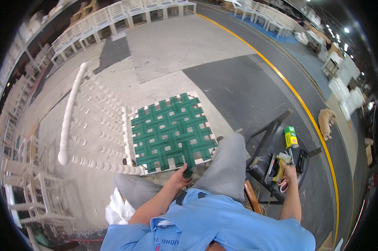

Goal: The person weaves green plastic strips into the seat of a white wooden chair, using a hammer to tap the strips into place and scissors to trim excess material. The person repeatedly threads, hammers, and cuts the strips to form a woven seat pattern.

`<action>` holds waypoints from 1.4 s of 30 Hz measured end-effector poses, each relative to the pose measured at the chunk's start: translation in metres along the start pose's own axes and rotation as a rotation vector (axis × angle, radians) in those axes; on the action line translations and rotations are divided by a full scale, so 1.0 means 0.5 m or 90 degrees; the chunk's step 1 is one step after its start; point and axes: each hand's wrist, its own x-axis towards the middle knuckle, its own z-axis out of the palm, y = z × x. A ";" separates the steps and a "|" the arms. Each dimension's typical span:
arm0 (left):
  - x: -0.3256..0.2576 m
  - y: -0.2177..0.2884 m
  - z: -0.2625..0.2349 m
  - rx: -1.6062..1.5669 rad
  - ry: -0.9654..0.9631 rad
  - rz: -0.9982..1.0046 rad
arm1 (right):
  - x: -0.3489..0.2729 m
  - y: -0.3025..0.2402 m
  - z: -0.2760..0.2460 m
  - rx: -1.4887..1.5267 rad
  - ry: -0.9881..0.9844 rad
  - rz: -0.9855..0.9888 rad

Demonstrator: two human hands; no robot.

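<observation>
Workshop hall, concrete floor (176, 46) patched light and dark grey, crossed by a curved yellow line (297, 98). White chair frames (113, 16) are lined along the far edge, more stacked at left (21, 175). Ceiling lights (343, 31) seen upper right.

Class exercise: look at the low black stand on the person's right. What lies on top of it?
On the black stand lie a green box, a yellow staple gun gripped by the right hand, and a dark tool. Anything beneath hand and gun is hidden.
</observation>
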 end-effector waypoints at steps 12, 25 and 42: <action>0.041 0.003 0.014 -0.171 0.082 0.183 | -0.012 -0.022 0.061 -0.573 0.156 -0.282; 0.034 -0.057 0.004 -0.067 0.057 0.230 | -0.064 -0.138 0.104 -0.393 -0.011 -0.563; -0.120 -0.167 0.048 0.394 0.037 0.225 | -0.053 -0.049 0.819 -0.027 -0.499 -0.118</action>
